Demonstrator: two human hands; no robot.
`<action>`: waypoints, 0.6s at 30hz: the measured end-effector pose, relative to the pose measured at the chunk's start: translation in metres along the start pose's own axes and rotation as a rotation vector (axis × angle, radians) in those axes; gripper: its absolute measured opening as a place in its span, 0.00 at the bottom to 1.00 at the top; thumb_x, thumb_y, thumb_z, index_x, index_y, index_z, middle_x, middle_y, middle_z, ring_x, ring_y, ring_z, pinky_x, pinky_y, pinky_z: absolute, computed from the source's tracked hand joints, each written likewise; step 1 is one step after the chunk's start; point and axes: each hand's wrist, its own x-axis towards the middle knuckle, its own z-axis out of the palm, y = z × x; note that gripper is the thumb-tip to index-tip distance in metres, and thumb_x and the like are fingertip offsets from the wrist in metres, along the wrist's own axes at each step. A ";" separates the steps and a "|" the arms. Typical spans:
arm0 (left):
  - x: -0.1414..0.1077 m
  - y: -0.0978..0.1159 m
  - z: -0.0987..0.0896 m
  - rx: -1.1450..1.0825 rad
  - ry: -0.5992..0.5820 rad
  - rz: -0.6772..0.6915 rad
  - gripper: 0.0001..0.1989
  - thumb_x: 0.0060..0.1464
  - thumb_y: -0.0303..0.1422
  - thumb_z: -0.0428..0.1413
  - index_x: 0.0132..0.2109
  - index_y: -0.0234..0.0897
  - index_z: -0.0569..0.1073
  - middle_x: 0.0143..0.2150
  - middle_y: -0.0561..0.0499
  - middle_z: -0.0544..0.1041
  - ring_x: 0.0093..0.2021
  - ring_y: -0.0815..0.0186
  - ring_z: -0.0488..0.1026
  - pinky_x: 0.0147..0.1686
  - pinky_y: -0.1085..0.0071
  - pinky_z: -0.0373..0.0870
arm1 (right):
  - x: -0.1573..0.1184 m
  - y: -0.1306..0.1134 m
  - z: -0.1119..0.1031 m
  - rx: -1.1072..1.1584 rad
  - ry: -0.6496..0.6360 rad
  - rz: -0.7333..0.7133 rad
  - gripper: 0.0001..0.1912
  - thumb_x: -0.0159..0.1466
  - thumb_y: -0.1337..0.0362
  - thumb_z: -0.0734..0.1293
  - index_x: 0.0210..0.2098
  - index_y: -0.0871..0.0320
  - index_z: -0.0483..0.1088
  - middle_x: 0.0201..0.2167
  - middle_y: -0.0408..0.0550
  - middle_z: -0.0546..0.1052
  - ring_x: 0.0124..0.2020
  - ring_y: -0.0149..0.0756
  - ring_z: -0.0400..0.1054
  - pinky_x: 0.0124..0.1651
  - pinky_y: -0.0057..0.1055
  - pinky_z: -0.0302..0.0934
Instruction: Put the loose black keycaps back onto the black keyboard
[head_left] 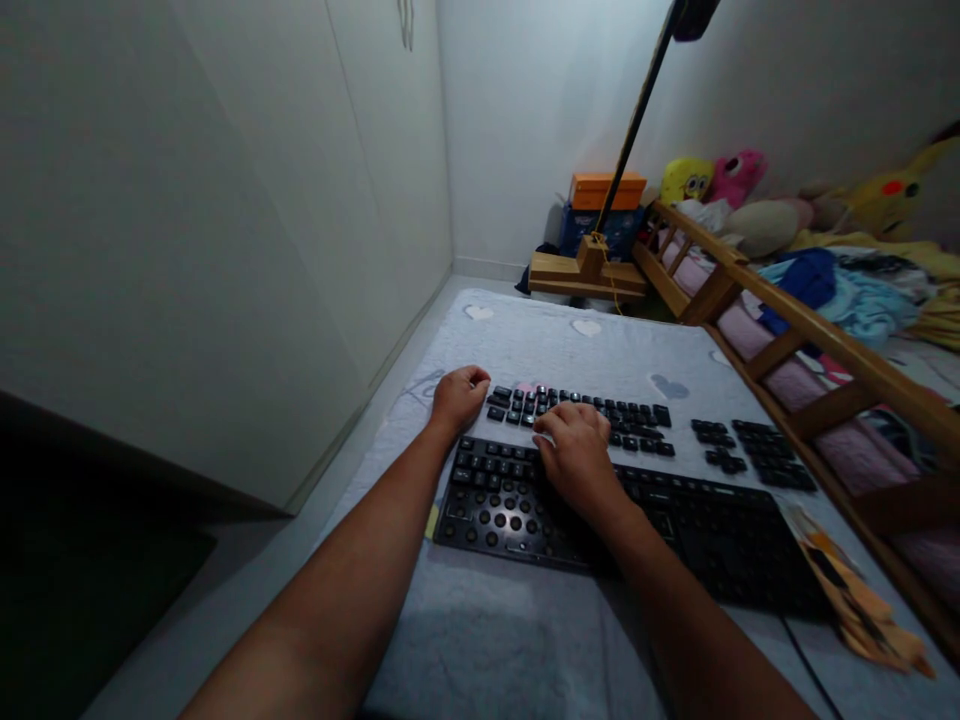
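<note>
A black keyboard (510, 515) lies on the cloth-covered surface, its upper left rows carrying keycaps and its lower rows showing bare round key seats. Behind it, loose black keycaps (637, 412) are laid out in rows. My left hand (459, 398) rests on the cloth at the left end of those rows, fingers curled in; whatever they may hold is hidden. Over the near edge of the loose keycaps and the keyboard's top edge is my right hand (577, 445). Its fingers are bent downward beside a keycap, and I cannot see whether they grip one.
More loose keycaps (772, 452) sit at the right. An orange cloth (862, 600) with a dark slim tool (844, 585) lies beside the keyboard's right end, near a cable (810, 665). A wooden bed rail (825, 330) borders the right; a white cabinet (225, 220) stands left.
</note>
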 end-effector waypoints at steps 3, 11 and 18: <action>-0.001 0.002 -0.001 0.008 -0.010 -0.006 0.09 0.53 0.31 0.54 0.36 0.37 0.80 0.35 0.48 0.81 0.34 0.64 0.75 0.39 0.70 0.69 | 0.016 0.013 -0.005 -0.041 -0.057 0.054 0.06 0.65 0.65 0.66 0.37 0.54 0.76 0.42 0.51 0.75 0.49 0.46 0.60 0.51 0.43 0.48; -0.001 0.000 -0.002 0.029 -0.020 0.001 0.10 0.53 0.32 0.54 0.36 0.36 0.79 0.35 0.48 0.81 0.34 0.64 0.75 0.38 0.69 0.67 | 0.083 0.044 0.000 -0.192 -0.244 0.194 0.11 0.66 0.62 0.65 0.43 0.52 0.79 0.47 0.55 0.75 0.51 0.49 0.61 0.48 0.41 0.52; 0.000 -0.002 0.000 0.040 -0.021 0.004 0.10 0.54 0.33 0.54 0.37 0.37 0.79 0.36 0.48 0.82 0.35 0.64 0.75 0.39 0.70 0.68 | 0.113 0.057 0.013 -0.208 -0.318 0.183 0.11 0.63 0.60 0.69 0.43 0.51 0.80 0.49 0.54 0.75 0.53 0.51 0.60 0.49 0.41 0.53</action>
